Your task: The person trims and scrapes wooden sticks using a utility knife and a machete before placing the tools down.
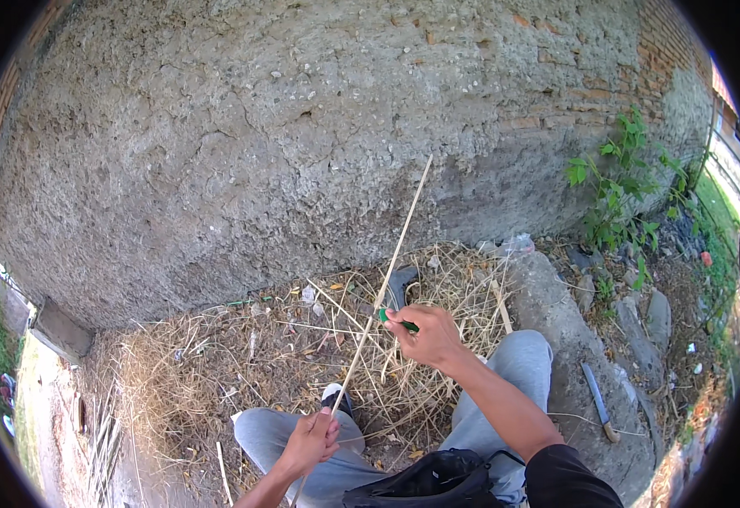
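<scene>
A long, thin pale strip [406,224], apparently split bamboo or cane, slants from my lap up toward the wall. My left hand [309,440] is closed round its lower part, over my left knee. Farther up, my right hand [427,334] grips a small green tool [384,314] that sits against the strip. The fingers cover most of this tool, so its kind and any blade are hidden. Below the left hand the strip's tail runs down past my leg.
A rough plastered wall [260,161] rises close in front. Straw-like shavings [167,381] cover the ground. To the right, a knife [596,396] with a wooden handle lies on a stone slab [547,305]. Leafy plants [619,182] grow by the wall. A black bag [433,483] rests at my lap.
</scene>
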Demonstrator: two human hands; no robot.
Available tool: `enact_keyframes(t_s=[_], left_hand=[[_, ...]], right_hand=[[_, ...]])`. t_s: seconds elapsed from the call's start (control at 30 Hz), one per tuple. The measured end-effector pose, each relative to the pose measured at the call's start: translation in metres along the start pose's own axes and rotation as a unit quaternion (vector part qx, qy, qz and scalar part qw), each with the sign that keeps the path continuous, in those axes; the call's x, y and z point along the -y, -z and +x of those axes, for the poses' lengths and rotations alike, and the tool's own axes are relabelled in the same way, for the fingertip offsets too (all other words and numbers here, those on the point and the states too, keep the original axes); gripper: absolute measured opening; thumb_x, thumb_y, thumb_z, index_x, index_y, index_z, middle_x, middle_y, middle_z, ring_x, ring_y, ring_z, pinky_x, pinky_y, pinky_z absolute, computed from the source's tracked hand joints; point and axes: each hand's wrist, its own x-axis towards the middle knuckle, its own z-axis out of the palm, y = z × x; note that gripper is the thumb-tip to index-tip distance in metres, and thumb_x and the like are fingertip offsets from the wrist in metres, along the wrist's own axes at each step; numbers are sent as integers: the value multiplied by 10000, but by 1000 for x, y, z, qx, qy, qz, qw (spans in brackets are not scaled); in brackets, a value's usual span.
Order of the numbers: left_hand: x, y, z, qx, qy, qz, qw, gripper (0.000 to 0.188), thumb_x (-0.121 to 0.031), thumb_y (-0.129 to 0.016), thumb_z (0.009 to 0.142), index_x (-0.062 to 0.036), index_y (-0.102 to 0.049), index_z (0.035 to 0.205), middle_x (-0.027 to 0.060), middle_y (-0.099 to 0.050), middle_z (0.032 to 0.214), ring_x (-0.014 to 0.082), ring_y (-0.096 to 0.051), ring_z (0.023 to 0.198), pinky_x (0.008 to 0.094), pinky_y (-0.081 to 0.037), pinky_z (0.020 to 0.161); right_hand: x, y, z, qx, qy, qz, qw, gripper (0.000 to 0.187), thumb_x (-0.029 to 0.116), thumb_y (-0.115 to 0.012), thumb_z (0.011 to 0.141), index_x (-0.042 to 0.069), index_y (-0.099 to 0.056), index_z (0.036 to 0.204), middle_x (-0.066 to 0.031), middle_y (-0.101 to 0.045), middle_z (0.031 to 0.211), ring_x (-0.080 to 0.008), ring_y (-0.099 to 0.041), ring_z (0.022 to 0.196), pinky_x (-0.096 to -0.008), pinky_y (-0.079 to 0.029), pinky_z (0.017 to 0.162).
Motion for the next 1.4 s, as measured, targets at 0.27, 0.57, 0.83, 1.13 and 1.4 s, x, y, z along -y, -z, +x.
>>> enact_keyframes(t_s=[0.27, 0.57, 0.83, 1.13, 1.4], left_hand=[[19, 6, -15, -31, 20, -6, 999, 422, -368, -350, 1080, -81, -406, 775, -40, -311, 592, 58, -239, 444, 259, -216, 393], [61, 40, -42, -94, 29, 9, 995, 336, -358, -411, 1057, -101, -504, 861, -6, -425, 627, 108, -373, 484, 267, -278, 431], [6, 5, -4, 22, 73, -139, 987, 404, -386, -342, 1080, -99, -402, 804, -54, -272, 579, 54, -214, 445, 257, -150, 390], [12, -17, 2, -54, -8, -6, 999, 405, -375, -325, 1083, -112, -375, 779, -48, -273, 586, 57, -212, 445, 257, -140, 401], [14, -10, -7, -34, 28, -14, 999, 417, -366, -322, 1085, -89, -381, 779, -44, -267, 581, 63, -216, 436, 267, -154, 398]], right_hand=[[9, -12, -4, 17, -7, -63, 998, 129, 187, -731, 861, 61, -716, 886, -97, -714, 803, -256, -648, 569, -358, -484, 478], [-7, 28, 8, -22, -141, 120, 982, 130, 112, -707, 904, -14, -693, 932, -95, -707, 794, -96, -610, 599, -257, -442, 538], [65, -22, -45, 164, 27, 165, 972, 172, 199, -706, 901, 36, -718, 955, -89, -735, 886, -207, -674, 636, -334, -510, 495], [34, -4, -19, 138, -26, 33, 989, 181, 225, -697, 891, 71, -734, 977, -100, -735, 914, -252, -687, 673, -351, -529, 536], [13, 0, -11, 37, -35, 13, 999, 119, 182, -709, 868, 63, -700, 866, -87, -731, 867, -274, -688, 664, -367, -530, 542]])
